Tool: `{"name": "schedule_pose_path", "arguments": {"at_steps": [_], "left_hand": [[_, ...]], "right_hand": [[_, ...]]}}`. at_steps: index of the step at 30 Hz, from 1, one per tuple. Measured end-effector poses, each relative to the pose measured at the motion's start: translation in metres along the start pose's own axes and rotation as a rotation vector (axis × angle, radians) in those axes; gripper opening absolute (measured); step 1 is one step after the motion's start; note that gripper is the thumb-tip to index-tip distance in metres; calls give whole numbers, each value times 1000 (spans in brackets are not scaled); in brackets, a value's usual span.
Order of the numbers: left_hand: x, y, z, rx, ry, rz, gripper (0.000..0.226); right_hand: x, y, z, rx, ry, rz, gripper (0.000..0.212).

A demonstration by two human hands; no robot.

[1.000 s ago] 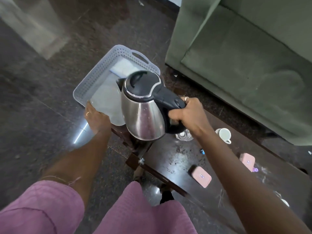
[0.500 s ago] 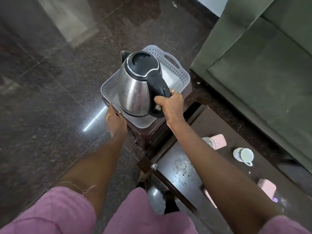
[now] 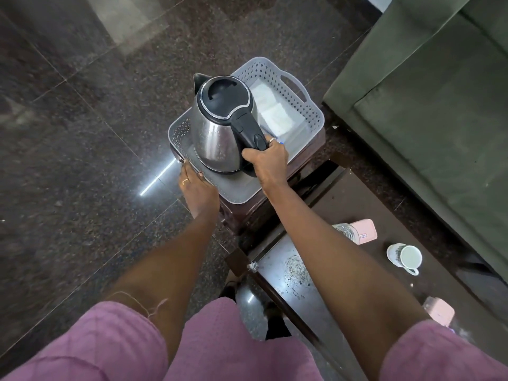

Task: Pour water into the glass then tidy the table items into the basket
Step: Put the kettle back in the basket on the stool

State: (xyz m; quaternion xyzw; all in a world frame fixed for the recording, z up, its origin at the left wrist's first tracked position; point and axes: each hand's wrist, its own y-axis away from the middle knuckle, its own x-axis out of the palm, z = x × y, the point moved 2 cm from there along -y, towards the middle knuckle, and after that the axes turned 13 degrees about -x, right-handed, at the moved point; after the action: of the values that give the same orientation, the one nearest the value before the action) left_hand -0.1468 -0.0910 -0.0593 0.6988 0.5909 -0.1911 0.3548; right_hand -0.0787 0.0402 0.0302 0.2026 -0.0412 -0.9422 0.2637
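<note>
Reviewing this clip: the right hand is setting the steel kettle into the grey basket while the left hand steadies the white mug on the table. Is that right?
Not quite. In the head view the left hand steadies the near rim of the grey basket, not the white mug, which stands untouched on the table. The rest holds: the right hand grips the steel kettle by its handle inside the basket.

Single view: head-worn wide-angle camera, facing forward and steeply down, close above both forearms; basket beyond the right hand, surface nearer than it.
</note>
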Motion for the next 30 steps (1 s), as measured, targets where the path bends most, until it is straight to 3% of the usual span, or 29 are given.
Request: {"name": "schedule_pose_path", "arguments": {"at_steps": [9,13,17,20,24,27,30], "left_hand": [[10,1,4,-37,1,-26,49],[12,26,3,-257,206,-123,46],[25,78,18,-477,303,-136,44],[43,117,28,-490,228,-103,38],[75,162,33,-411,130,104,34],[101,183,32,-266,22,319,37],[120,199,30,-116,-49,499,38]], "right_hand": [[1,3,-14,-7,60,126,22],[-13,14,-17,-135,115,186,25],[-64,44,-59,-101,156,29,57],[-113,67,-112,58,463,-120,60],[-160,87,-170,354,854,-55,87],[-172,86,-197,455,855,80,106],[-174,86,-216,478,790,166,103]]}}
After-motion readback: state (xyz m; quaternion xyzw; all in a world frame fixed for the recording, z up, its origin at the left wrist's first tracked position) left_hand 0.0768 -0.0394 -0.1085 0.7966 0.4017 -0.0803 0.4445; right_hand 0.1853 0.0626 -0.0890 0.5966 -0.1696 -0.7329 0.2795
